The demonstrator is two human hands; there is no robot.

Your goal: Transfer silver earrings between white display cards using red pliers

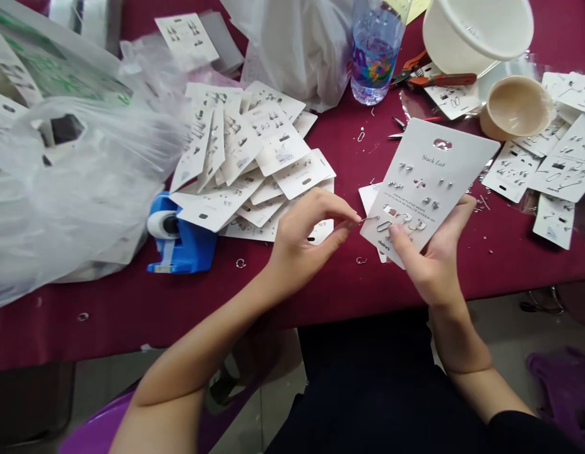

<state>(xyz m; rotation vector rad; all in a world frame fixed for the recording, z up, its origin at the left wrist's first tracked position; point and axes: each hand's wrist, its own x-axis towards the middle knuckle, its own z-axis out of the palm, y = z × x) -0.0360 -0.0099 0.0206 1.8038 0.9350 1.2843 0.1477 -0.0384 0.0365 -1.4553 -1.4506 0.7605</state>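
Note:
A white earring card point(418, 202) printed "Stack Lab" is held up, tilted, above the table by my right hand point(429, 258), thumb on its front and fingers behind. Small silver studs and hoops sit in rows on it. At the card's lower left edge, my left hand point(315, 233) pinches a thin metal piece between thumb and forefinger. That piece is too small to name; its far end meets the card near a long oval hoop point(383, 226). Another white card, partly hidden, lies beneath on the table.
Left of my hands lies a heap of earring cards point(254, 157), beside a blue tape dispenser point(183, 233) and plastic bags point(74, 189). Behind stand a water bottle point(376, 53), pliers point(441, 80), a white tub point(476, 38) and a beige cup point(517, 107). More cards point(569, 161) lie right.

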